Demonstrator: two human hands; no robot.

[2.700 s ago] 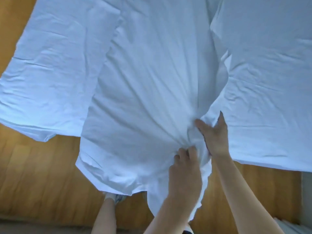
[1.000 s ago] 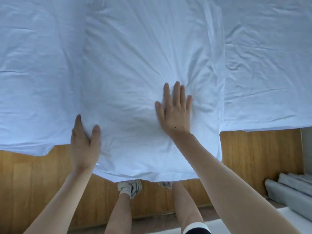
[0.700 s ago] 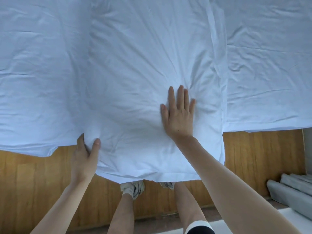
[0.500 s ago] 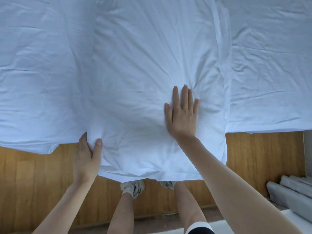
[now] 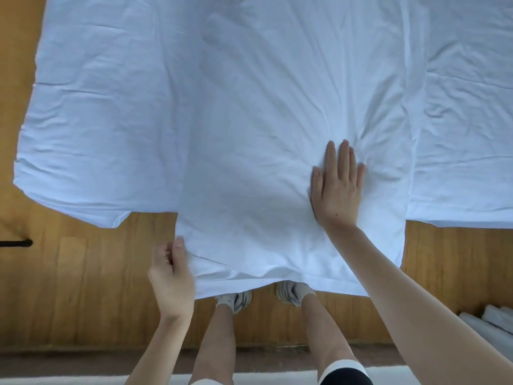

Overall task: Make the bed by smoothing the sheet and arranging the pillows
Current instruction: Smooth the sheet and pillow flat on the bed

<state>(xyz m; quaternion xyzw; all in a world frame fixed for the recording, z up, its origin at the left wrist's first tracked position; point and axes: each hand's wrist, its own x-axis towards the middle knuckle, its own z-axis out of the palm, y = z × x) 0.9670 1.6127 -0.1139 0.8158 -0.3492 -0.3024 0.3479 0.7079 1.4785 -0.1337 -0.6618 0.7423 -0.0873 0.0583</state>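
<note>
Left hand: your left hand (image 5: 172, 276) sits at about 7 o'clock in view, at the near-left corner of the pillow (image 5: 277, 168). Its fingers are curled and the thumb lies on the fabric edge, so it looks like a pinch on that corner; how much cloth sits inside the grip is hidden.
Pillow: it lies across the bed sheet (image 5: 105, 129), long axis running from 6 to 12 o'clock, with its near end hanging past the mattress edge over the wooden floor (image 5: 69, 287) and above your shoes (image 5: 236, 300).
Right hand: your right hand (image 5: 336, 187) lies flat at about 4 o'clock of the pillow's middle, fingers straight and close together, palm pressing down. It holds nothing; creases fan out from the fingertips.
Step in hand: you are arranging the pillow, squaring its near end, I judge.
Next move: keep the right palm as an anchor, draw the pinched corner taut toward 7 o'clock, then slide the whole pillow toward 12 o'clock so no end overhangs.
Change: half a second ago your left hand gripped the pillow's left edge higher up, beside the mattress edge; now it is lower, at the near corner. The right hand is in much the same place.
</note>
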